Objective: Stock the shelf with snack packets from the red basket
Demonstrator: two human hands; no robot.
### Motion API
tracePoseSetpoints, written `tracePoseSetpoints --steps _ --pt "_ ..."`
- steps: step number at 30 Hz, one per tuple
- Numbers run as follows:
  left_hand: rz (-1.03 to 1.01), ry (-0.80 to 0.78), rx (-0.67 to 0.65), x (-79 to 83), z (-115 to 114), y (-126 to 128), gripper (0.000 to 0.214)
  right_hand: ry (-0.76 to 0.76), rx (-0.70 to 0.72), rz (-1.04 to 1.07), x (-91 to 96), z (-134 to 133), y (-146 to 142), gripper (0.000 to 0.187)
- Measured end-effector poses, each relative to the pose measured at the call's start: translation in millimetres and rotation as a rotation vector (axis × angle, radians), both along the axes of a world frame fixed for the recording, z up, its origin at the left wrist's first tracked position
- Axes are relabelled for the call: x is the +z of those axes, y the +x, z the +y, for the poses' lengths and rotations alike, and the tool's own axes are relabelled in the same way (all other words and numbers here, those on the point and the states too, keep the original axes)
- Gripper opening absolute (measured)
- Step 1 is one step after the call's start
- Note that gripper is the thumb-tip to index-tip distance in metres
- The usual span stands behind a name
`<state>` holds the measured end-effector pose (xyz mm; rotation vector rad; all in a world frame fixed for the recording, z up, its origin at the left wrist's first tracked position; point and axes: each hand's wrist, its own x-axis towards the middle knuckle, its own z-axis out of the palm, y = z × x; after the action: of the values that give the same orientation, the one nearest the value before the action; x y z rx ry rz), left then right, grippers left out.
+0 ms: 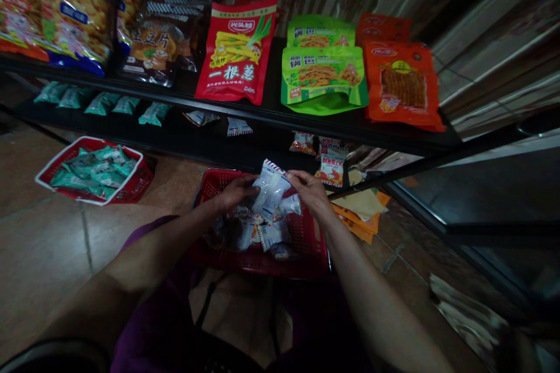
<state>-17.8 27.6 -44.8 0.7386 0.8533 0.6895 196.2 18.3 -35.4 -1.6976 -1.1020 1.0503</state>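
Both hands meet over a red basket [306,256] on the floor, which holds several small white snack packets [262,236]. My left hand [234,192] and my right hand [311,189] are closed on a bunch of white snack packets [272,189] with red and blue striped edges, held just above the basket. The lower shelf [184,137] right behind the hands carries a few similar packets [238,126].
A second red basket [52,178] with teal packets sits on the tiled floor at left. The upper shelf [271,108] holds large red [238,49], green [324,76] and orange [402,84] snack bags. Orange and yellow flat packs [361,210] lie on the floor at right.
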Motion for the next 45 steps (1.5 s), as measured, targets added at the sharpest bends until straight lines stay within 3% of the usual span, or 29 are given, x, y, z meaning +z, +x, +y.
tracePoseSetpoints --steps 6,12,22,26,30,33,38,45 --pt "0.019 -0.016 -0.014 -3.4 0.4 -1.0 0.041 -0.065 -0.105 0.198 3.6 -1.6 -1.0 0.04" --pt "-0.005 -0.037 -0.007 -1.9 -0.6 -0.2 0.04 -0.029 -0.171 0.182 5.4 1.5 -1.4 0.035" --pt "-0.057 -0.03 -0.185 -0.6 -4.5 -1.2 0.046 0.028 -0.26 0.167 4.1 3.0 -4.5 0.039" --pt "-0.067 -0.051 -0.042 1.0 -1.0 0.5 0.046 -0.074 -0.165 0.301 9.5 -0.8 -9.9 0.042" --pt "-0.084 -0.113 0.143 8.2 4.8 0.7 0.048 -0.241 0.046 0.368 11.1 -8.4 -15.3 0.035" --pt "-0.082 -0.165 0.252 12.6 7.3 1.0 0.049 -0.279 0.135 0.43 8.8 -12.0 -20.0 0.029" --pt "-0.126 -0.165 0.263 17.5 7.4 0.5 0.046 -0.246 0.061 0.477 5.6 -11.5 -27.4 0.024" --pt "-0.163 -0.164 0.257 18.3 9.0 -2.1 0.047 -0.218 0.003 0.489 9.0 -10.2 -31.0 0.032"
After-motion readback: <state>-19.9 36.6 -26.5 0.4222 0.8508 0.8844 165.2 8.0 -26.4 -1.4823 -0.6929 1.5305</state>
